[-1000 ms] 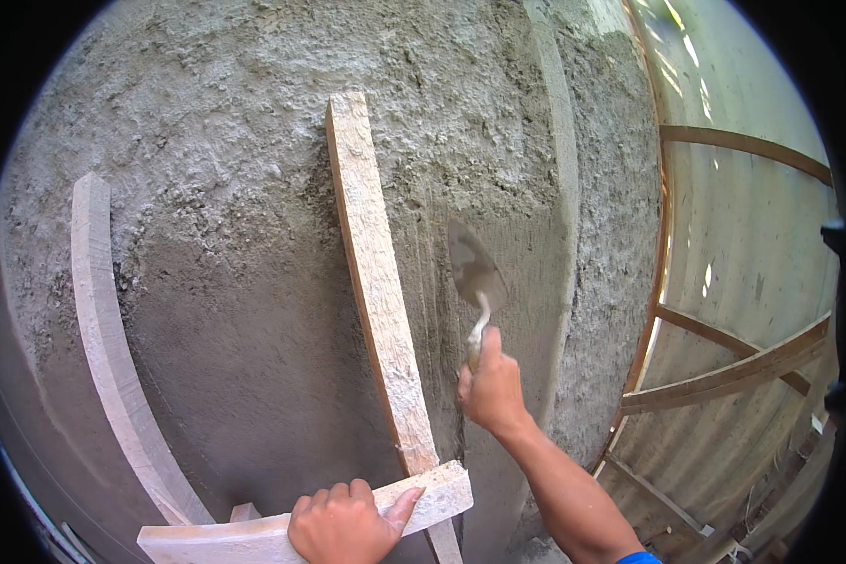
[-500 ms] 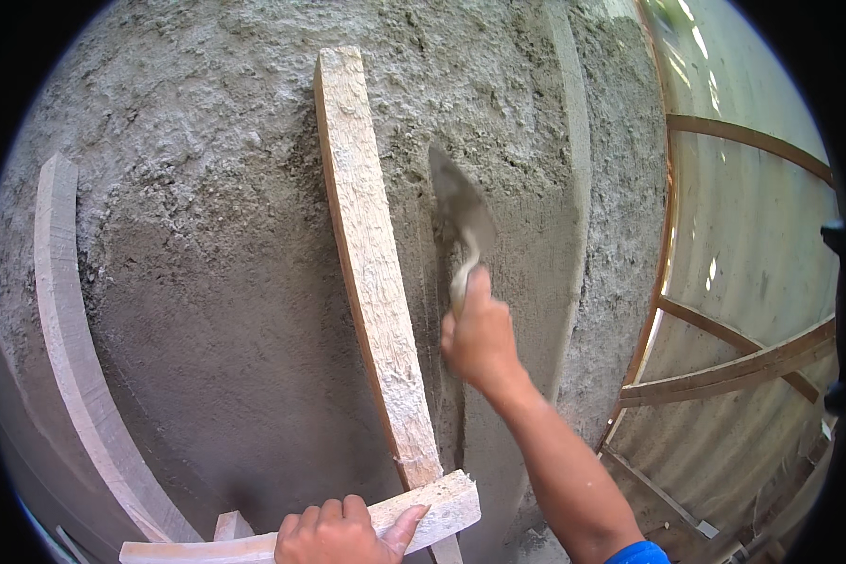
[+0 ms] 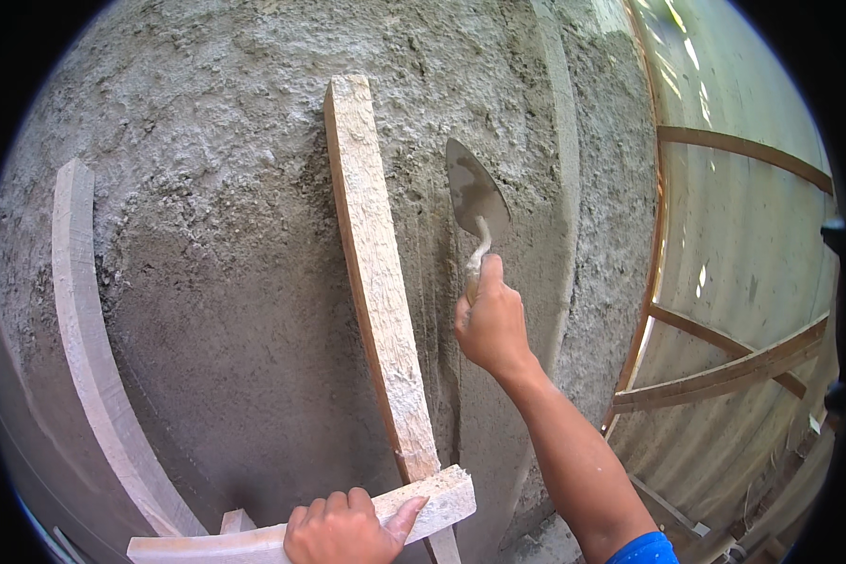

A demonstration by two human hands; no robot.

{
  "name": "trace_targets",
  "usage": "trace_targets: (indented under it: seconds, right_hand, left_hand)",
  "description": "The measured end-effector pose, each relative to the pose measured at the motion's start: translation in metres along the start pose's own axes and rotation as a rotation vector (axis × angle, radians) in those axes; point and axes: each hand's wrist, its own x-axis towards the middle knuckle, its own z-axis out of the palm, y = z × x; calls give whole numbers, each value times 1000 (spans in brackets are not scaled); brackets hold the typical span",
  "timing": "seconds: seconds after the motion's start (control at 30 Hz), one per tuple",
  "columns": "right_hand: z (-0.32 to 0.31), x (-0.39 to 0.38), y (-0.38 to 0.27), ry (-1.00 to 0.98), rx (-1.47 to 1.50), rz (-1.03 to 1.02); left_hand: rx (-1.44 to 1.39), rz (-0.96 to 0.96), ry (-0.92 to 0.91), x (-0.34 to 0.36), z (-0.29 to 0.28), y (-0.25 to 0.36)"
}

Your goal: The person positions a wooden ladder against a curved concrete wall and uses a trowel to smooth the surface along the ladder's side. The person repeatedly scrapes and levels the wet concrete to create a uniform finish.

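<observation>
A pointed trowel [image 3: 479, 193] is in my right hand [image 3: 494, 324], my fingers wrapped round its handle. The flat of its blade lies at the grey plastered wall [image 3: 526, 244], just right of an upright timber post [image 3: 376, 244]; whether it presses on the mortar I cannot tell. Low in the view, my left hand [image 3: 341, 528] is closed over a horizontal timber rail [image 3: 442, 503], thumb along its upper side near the rail's sawn end. That rail crosses in front of the post's lower part. Above the trowel the wall is rough; lower down it is smoother.
Another upright timber [image 3: 89, 329] stands at the left, with a short wood piece [image 3: 238, 520] behind the rail. A raised vertical plaster strip [image 3: 566, 188] runs down the wall's right part. Beyond the wall's edge are corrugated sheets [image 3: 724, 254] on wooden battens [image 3: 743, 368].
The trowel and my right hand have shifted slightly right, and the blade now shows its face more fully. My left hand keeps its grip on the rail. The view has tilted a little.
</observation>
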Motion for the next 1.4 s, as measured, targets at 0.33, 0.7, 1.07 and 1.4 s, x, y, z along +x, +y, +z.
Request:
trace_targets:
  seconds: [0.33,0.7,1.07,1.4]
  right_hand:
    - [15,10,-4,-19,-16,48]
    - [21,-99,10,-172,-43,90]
    - [-1,0,-20,36,1,-25]
    - [21,7,-17,-23,18,59]
  left_hand:
    - [20,-21,-88,3,-1,1]
    - [3,24,19,3,2,1]
    - [-16,-11,-25,0,1,-1]
    - [5,18,-53,0,3,-2]
